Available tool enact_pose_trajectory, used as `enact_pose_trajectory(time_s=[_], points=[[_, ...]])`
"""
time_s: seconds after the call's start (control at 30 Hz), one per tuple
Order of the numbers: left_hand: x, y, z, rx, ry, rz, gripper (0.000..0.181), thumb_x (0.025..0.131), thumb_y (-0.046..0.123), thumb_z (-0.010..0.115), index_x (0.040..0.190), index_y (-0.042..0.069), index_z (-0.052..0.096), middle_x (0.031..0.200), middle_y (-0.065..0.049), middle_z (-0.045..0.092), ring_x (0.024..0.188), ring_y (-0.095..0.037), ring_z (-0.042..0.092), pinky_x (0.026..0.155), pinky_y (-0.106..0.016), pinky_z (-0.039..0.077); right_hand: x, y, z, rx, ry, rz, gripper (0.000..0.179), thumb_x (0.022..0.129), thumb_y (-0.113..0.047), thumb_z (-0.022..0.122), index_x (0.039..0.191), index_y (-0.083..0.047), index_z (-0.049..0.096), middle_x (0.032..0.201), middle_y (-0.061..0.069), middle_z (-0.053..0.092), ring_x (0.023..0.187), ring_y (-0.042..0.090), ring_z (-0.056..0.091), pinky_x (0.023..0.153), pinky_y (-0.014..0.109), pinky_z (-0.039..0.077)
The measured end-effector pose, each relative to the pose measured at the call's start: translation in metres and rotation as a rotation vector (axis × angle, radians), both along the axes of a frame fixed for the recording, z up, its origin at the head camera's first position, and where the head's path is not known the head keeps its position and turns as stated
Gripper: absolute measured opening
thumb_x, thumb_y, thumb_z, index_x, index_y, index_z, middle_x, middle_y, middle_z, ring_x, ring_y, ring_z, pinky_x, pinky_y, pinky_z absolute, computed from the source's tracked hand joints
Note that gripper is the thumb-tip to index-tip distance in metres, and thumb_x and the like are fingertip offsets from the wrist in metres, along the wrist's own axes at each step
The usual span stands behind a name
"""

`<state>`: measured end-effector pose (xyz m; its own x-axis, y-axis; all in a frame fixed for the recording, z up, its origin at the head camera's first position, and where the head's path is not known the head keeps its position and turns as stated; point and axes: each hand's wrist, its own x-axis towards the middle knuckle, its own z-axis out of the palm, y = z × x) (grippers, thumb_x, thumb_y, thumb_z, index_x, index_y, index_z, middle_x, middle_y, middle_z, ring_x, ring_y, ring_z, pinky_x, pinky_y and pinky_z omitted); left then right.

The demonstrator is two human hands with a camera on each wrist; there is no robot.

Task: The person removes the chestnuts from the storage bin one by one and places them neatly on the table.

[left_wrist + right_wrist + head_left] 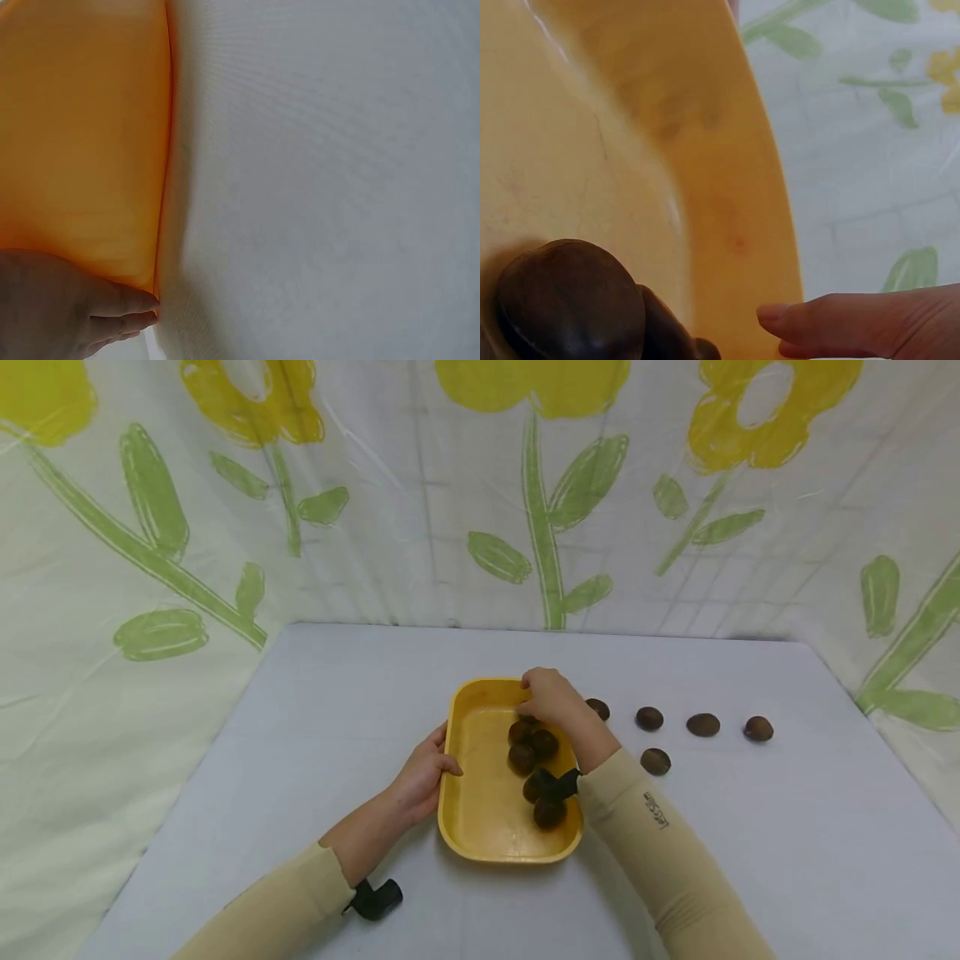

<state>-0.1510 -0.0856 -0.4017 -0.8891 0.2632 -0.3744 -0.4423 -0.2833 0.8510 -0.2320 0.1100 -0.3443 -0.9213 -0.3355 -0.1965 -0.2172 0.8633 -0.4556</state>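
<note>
A yellow rectangular tray (480, 835) with rounded corners is between both hands. My left hand (420, 781) grips its left side, thumb over the rim; in the left wrist view those fingers (124, 300) lie along the tray's outer wall (82, 150). At the far right corner, my right hand (555, 697) pinches the rim, and the right wrist view has its fingertips (784, 315) right at the edge. Several dark brown, rounded, chestnut-like nuts (521, 758) lie in the tray's right half. One smooth nut (570, 300) shows close up; my right hand partly covers another.
Right of the tray, several more brown nuts (702, 725) lie on the white table (337, 693), most in a row, with one nut (656, 762) nearer. A white curtain with yellow flowers (375, 527) hangs behind the table's far edge. Black camera mounts (377, 900) sit at the wrists.
</note>
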Motion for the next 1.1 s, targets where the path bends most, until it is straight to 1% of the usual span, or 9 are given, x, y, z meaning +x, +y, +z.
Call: enact_pose_trajectory(time_s=[0.23, 0.33, 0.4, 0.47, 0.6, 0.7, 0.83, 0.93, 1.1], points=[[0.001, 0.001, 0.000, -0.005, -0.003, 0.009, 0.088, 0.071, -0.017, 0.036, 0.150, 0.010, 0.010, 0.154, -0.009, 0.022, 0.137, -0.028, 0.030, 0.113, -0.043, 0.025, -0.003, -0.005, -0.006, -0.001, -0.056, 0.009, 0.040, 0.081, -0.014, 0.064, 0.115, 0.006, 0.056, 0.108, 0.019, 0.060, 0.093, 0.028, 0.055, 0.089, 0.039, 0.047], [0.002, 0.001, 0.001, -0.008, -0.007, 0.016, 0.088, 0.071, -0.018, 0.036, 0.150, 0.010, 0.011, 0.154, -0.009, 0.023, 0.137, -0.028, 0.030, 0.113, -0.043, 0.025, -0.004, -0.007, -0.010, -0.009, -0.048, 0.021, 0.026, 0.077, -0.011, 0.064, 0.098, 0.004, 0.060, 0.087, 0.011, 0.057, 0.078, 0.023, 0.050, 0.074, 0.032, 0.046], [0.002, 0.001, 0.000, -0.007, -0.005, 0.015, 0.088, 0.071, -0.018, 0.035, 0.150, 0.010, 0.011, 0.154, -0.010, 0.022, 0.138, -0.029, 0.030, 0.113, -0.043, 0.025, -0.005, -0.010, -0.013, -0.005, -0.046, 0.032, 0.015, 0.075, -0.009, 0.064, 0.085, 0.002, 0.059, 0.074, 0.006, 0.050, 0.069, 0.020, 0.045, 0.063, 0.028, 0.040], [0.002, 0.001, 0.001, -0.005, -0.001, 0.010, 0.088, 0.070, -0.018, 0.035, 0.150, 0.009, 0.010, 0.154, -0.011, 0.021, 0.138, -0.029, 0.029, 0.113, -0.044, 0.025, -0.006, -0.013, -0.017, 0.010, -0.044, 0.057, 0.011, 0.074, -0.007, 0.064, 0.080, 0.001, 0.059, 0.069, 0.004, 0.047, 0.066, 0.018, 0.043, 0.059, 0.026, 0.036], [0.002, 0.001, 0.001, 0.004, 0.008, -0.005, 0.088, 0.071, -0.018, 0.035, 0.150, 0.009, 0.008, 0.154, -0.012, 0.020, 0.138, -0.030, 0.028, 0.113, -0.045, 0.024, -0.007, -0.019, -0.024, 0.062, -0.058, 0.106, 0.018, 0.075, -0.006, 0.065, 0.091, 0.001, 0.065, 0.085, 0.009, 0.062, 0.074, 0.019, 0.051, 0.067, 0.027, 0.046], [0.002, 0.001, 0.001, 0.005, 0.005, 0.002, 0.088, 0.071, -0.018, 0.035, 0.150, 0.009, 0.009, 0.154, -0.012, 0.022, 0.138, -0.029, 0.029, 0.113, -0.044, 0.025, -0.007, -0.024, -0.027, 0.086, -0.045, 0.148, 0.021, 0.076, -0.004, 0.065, 0.096, 0.000, 0.067, 0.096, 0.013, 0.065, 0.079, 0.021, 0.055, 0.072, 0.028, 0.049], [0.002, 0.001, 0.001, 0.005, -0.001, 0.008, 0.087, 0.072, -0.018, 0.035, 0.150, 0.010, 0.010, 0.153, -0.011, 0.024, 0.138, -0.029, 0.030, 0.113, -0.044, 0.025, -0.008, -0.027, -0.028, 0.067, -0.032, 0.165, 0.013, 0.078, -0.001, 0.063, 0.090, -0.002, 0.068, 0.091, 0.012, 0.066, 0.070, 0.019, 0.054, 0.060, 0.024, 0.046], [0.001, 0.001, 0.001, 0.007, -0.002, 0.001, 0.087, 0.072, -0.017, 0.035, 0.150, 0.010, 0.010, 0.153, -0.011, 0.023, 0.138, -0.029, 0.030, 0.113, -0.044, 0.025, -0.007, -0.027, -0.026, 0.024, -0.041, 0.147, 0.011, 0.079, -0.004, 0.062, 0.089, -0.003, 0.068, 0.089, 0.011, 0.066, 0.064, 0.017, 0.053, 0.054, 0.023, 0.044], [0.000, 0.001, 0.000, 0.014, 0.003, -0.004, 0.087, 0.072, -0.018, 0.035, 0.150, 0.010, 0.009, 0.154, -0.011, 0.022, 0.138, -0.029, 0.029, 0.113, -0.043, 0.025, -0.003, -0.027, -0.022, -0.081, -0.064, 0.111, 0.011, 0.081, -0.014, 0.064, 0.088, -0.006, 0.068, 0.085, 0.007, 0.064, 0.062, 0.015, 0.053, 0.054, 0.023, 0.045]])
